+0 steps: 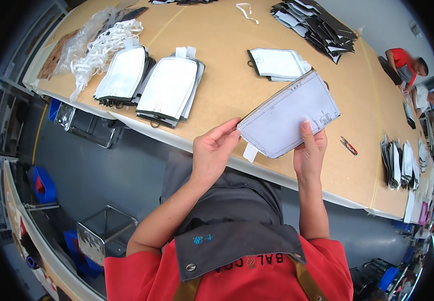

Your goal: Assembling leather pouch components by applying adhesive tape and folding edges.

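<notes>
Over the near edge of the table I hold a flat white panel (289, 115) with dashed outlines and small print on its face. It is tilted, and a short white tab (250, 153) sticks out at its lower left. My left hand (214, 153) pinches the panel's left corner between thumb and fingers. My right hand (309, 150) grips the lower right edge, thumb on the face and fingers behind. Just beyond the panel lies a small stack of similar white pieces (277, 62), partly covered by it. Red-handled thread snips (349, 146) lie to the right of my right hand.
Two stacks of white, dark-edged pieces (169, 86) lie left, beside a heap of white straps (107, 47) and clear plastic. Dark and white pieces (317, 27) are piled at the far right. More bundles (399, 163) stand right. Other people (405, 65) work beyond. A stool (104, 233) stands left.
</notes>
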The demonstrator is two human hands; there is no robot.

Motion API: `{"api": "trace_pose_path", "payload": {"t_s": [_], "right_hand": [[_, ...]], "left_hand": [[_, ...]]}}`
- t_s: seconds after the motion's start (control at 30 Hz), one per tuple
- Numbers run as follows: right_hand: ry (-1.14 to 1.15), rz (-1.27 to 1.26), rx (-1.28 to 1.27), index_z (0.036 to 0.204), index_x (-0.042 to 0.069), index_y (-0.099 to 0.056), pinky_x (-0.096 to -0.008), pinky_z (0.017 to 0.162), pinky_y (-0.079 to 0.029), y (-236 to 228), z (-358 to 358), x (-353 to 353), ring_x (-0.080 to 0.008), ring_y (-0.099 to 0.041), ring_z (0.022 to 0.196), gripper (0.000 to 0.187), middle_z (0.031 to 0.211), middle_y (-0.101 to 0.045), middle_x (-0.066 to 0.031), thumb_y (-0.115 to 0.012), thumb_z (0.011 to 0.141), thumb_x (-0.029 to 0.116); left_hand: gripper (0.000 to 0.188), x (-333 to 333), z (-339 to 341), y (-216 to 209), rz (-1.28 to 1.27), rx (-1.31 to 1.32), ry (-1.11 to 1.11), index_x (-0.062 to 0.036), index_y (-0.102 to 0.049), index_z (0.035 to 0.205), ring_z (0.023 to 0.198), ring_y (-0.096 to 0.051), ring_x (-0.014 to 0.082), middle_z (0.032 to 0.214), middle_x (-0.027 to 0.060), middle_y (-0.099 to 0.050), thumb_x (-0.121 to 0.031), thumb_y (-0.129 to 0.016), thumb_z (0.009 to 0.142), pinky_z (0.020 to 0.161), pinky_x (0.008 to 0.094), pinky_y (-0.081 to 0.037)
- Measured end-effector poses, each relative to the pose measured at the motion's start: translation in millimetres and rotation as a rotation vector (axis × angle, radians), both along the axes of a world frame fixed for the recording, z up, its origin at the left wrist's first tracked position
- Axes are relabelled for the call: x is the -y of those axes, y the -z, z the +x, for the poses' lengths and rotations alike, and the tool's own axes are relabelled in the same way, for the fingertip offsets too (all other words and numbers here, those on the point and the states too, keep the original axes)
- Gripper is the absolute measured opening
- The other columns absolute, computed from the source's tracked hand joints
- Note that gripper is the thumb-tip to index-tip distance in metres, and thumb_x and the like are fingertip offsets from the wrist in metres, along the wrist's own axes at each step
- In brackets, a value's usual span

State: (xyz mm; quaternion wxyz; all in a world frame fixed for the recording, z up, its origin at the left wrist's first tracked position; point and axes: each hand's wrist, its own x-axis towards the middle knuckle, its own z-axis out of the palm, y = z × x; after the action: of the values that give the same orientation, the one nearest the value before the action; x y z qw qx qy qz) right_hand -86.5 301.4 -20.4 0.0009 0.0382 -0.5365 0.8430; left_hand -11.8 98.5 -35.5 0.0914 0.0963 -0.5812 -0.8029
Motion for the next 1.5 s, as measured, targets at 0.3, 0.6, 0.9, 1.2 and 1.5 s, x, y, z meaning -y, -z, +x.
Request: {"api": "trace_pose_path", "payload": {"t_s": [0.3,0.6,0.9,1.2,1.5], "right_hand": [[0.0,-0.005,0.069,0.126,0.001,-0.054,-0.0314,0.096,-0.05,11,-3,8,-0.0146,-0.062,0.109,0.038,0.121,-0.064,-0.0074,-0.067,0.095,0.017],[-0.004,0.016,0.099,0.127,0.001,-0.053,-0.0303,0.097,-0.049,15,-3,11,-0.0145,-0.061,0.111,0.038,0.122,-0.064,-0.008,-0.068,0.095,0.017],[-0.094,-0.167,0.361,0.129,0.002,-0.052,-0.0349,0.1,-0.05,22,-5,16,-0.0182,-0.062,0.113,0.038,0.123,-0.063,-0.0086,-0.062,0.098,0.021],[-0.075,-0.259,0.432,0.133,0.002,-0.048,-0.0365,0.098,-0.051,31,13,0,-0.0182,-0.061,0.115,0.042,0.127,-0.061,-0.0094,-0.06,0.099,0.025],[0.591,0.669,0.0,0.15,0.0,-0.03,-0.0374,0.11,-0.037,24,75,-100,-0.0253,-0.045,0.134,0.061,0.147,-0.044,-0.0166,-0.057,0.1,0.021]], "left_hand": [[0.033,8,-1,12,-0.087,0.003,-0.02,0.0084,-0.059,0.127,0.101,-0.067,0.015,0.114,0.0135,-0.069,-0.003,-0.06,0.096,0.09,0.028,-0.054],[0.031,9,-6,21,-0.089,0.046,-0.014,0.0097,-0.06,0.125,0.1,-0.067,0.0153,0.113,0.014,-0.07,-0.002,-0.058,0.096,0.09,0.0291,-0.055],[0.035,10,-10,29,0.141,0.195,0.042,0.0072,-0.06,0.126,0.103,-0.065,0.0131,0.113,0.0112,-0.068,-0.003,-0.062,0.093,0.09,0.0269,-0.051],[0.032,-32,-9,18,0.584,0.167,0.248,0.0014,-0.056,0.126,0.11,-0.062,0.0139,0.122,0.0082,-0.064,-0.002,-0.059,0.095,0.095,0.0295,-0.049],[0.026,-117,-24,25,0.48,0.131,0.497,0.0026,-0.06,0.122,0.103,-0.064,0.0115,0.116,0.0084,-0.068,-0.001,-0.057,0.097,0.09,0.0283,-0.051]]}}
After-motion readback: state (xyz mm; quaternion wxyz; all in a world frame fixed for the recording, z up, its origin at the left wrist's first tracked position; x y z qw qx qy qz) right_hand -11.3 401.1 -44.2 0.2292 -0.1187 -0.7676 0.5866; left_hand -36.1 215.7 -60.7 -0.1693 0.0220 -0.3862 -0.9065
